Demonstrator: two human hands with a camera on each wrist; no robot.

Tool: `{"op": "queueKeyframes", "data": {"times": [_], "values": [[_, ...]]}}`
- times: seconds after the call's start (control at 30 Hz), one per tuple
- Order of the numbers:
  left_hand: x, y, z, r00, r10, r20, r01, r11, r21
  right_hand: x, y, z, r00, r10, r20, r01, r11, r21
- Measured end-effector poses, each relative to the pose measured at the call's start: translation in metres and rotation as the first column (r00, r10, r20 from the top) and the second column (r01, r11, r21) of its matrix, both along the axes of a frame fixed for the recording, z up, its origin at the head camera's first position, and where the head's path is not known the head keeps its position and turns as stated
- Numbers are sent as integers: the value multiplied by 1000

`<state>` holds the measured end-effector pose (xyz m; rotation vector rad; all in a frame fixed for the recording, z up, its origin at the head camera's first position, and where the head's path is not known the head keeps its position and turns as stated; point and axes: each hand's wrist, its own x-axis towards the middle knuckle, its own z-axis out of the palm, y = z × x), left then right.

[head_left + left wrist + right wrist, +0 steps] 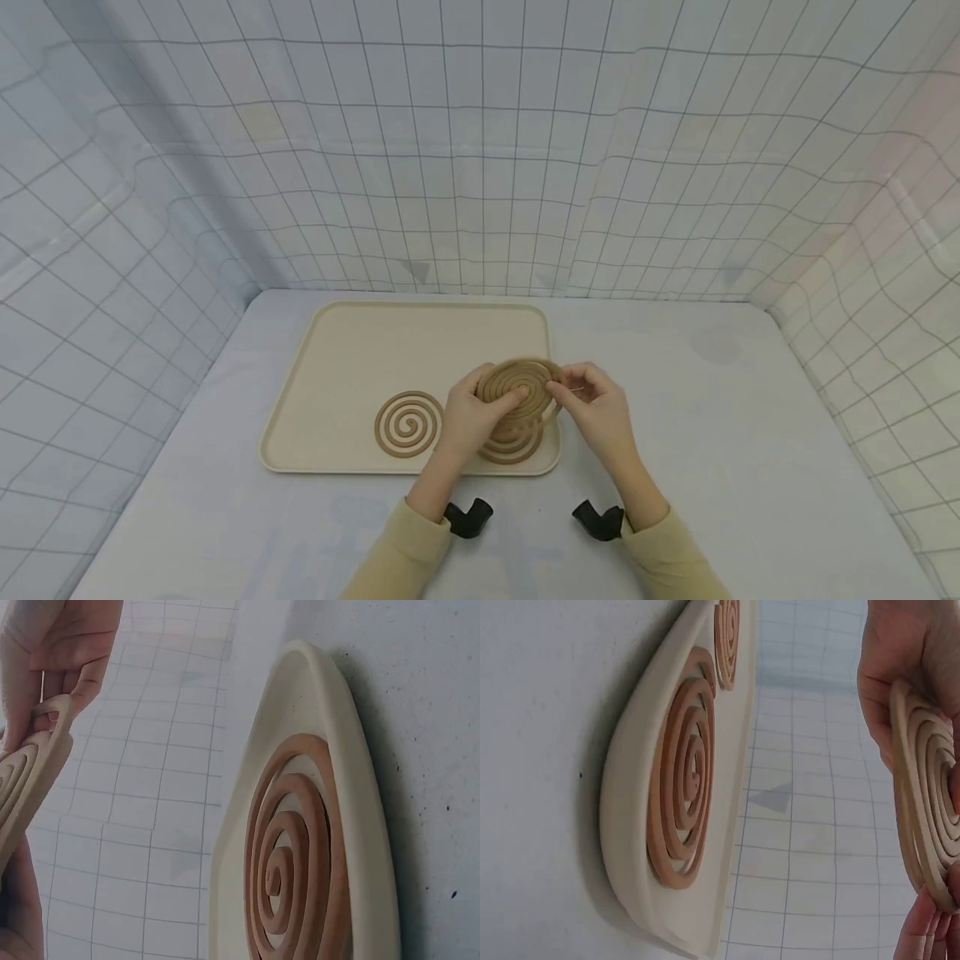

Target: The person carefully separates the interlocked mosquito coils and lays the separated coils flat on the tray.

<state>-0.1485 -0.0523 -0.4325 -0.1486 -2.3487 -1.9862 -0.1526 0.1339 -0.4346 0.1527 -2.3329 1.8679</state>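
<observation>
Above the right front part of a cream tray, my two hands hold up a brown mosquito coil, its turns lying close together. The left hand grips it from the left side, thumb pressed flat near the coil's centre. At the opposite edge, the right hand pinches the outer strand between thumb and fingers; a gap shows between that strand and the inner turns. Two more spiral coils lie flat in the tray: a left coil and a right coil, partly hidden beneath the held one in the head view.
The tray stands on a white table against a grid-patterned sheet wall, with similar sheets on both sides. Black curved pieces sit at both wrists, in front of the tray.
</observation>
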Motion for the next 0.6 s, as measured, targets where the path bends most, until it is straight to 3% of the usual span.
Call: {"op": "queueKeyframes", "data": {"times": [0.17,0.3,0.47,0.6], "values": [[1,-1,-2,992,125,29,-127,988,91,6,-12,-9,998,14,61,-6,991,-134],[5,0,-5,980,192,47,-196,975,101,11,-21,-15,996,30,88,-10,978,-210],[8,-3,-6,986,164,-13,-163,986,39,12,-19,-12,999,34,13,-31,984,-174],[10,-8,-5,994,73,-81,-80,993,-88,8,-12,-6,986,81,-143,-84,996,-11]]}}
